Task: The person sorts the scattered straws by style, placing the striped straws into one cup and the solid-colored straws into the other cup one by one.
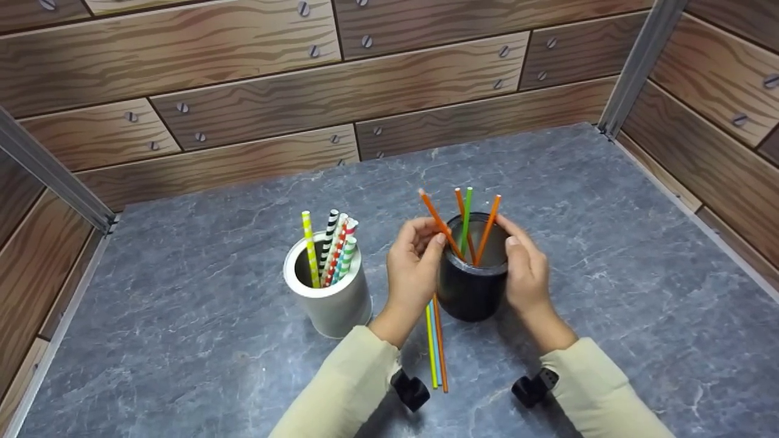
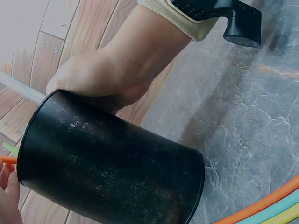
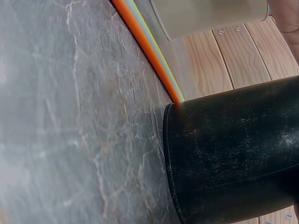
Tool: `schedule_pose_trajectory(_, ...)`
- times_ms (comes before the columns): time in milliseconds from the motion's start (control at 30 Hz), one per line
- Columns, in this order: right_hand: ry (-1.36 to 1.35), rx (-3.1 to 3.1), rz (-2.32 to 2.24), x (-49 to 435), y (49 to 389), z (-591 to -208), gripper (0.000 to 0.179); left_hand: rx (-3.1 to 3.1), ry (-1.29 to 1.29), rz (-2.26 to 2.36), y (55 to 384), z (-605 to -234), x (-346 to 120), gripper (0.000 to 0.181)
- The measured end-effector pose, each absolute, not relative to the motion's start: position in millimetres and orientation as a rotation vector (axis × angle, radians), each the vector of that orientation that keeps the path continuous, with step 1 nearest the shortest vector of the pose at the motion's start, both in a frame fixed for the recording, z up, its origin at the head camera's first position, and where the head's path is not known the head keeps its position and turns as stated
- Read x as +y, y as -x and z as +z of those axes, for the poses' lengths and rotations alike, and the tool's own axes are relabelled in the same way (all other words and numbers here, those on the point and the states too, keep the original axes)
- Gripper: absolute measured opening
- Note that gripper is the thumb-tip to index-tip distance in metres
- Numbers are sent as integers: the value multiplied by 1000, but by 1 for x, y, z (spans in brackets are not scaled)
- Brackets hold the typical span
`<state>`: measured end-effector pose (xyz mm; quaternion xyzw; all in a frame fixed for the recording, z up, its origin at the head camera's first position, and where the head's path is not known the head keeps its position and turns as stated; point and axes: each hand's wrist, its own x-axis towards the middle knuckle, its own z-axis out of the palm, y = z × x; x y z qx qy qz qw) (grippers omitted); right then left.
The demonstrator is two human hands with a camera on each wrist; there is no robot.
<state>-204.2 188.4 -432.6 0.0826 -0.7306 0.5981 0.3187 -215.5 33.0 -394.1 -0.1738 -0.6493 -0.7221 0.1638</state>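
Note:
My left hand [image 1: 411,264] pinches an orange straw [image 1: 432,211] between thumb and fingers; its lower end slants into the black cup [image 1: 471,292]. Around the cup's right side, my right hand [image 1: 528,271] grips the wall, thumb near the rim. A green straw [image 1: 467,210] and two more orange straws lean inside this cup. In the left wrist view the dark side of the cup [image 2: 112,158] fills the middle, with left fingertips [image 2: 8,193] at its rim. The right wrist view shows the cup's base on the table.
A white cup [image 1: 338,310] with several patterned paper straws [image 1: 331,249] stands to the left. Yellow, blue and orange straws [image 1: 437,350] lie on the grey marbled table [image 1: 201,304] in front of the black cup. Wood-patterned walls [image 1: 243,79] enclose the back and sides.

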Motion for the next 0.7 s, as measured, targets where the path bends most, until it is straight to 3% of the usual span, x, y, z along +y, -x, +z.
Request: schedule_pose_trajectory(700, -250, -1902, 1574, 188, 204, -432, 37, -1810, 477, -2105, 213, -397, 26, 17)
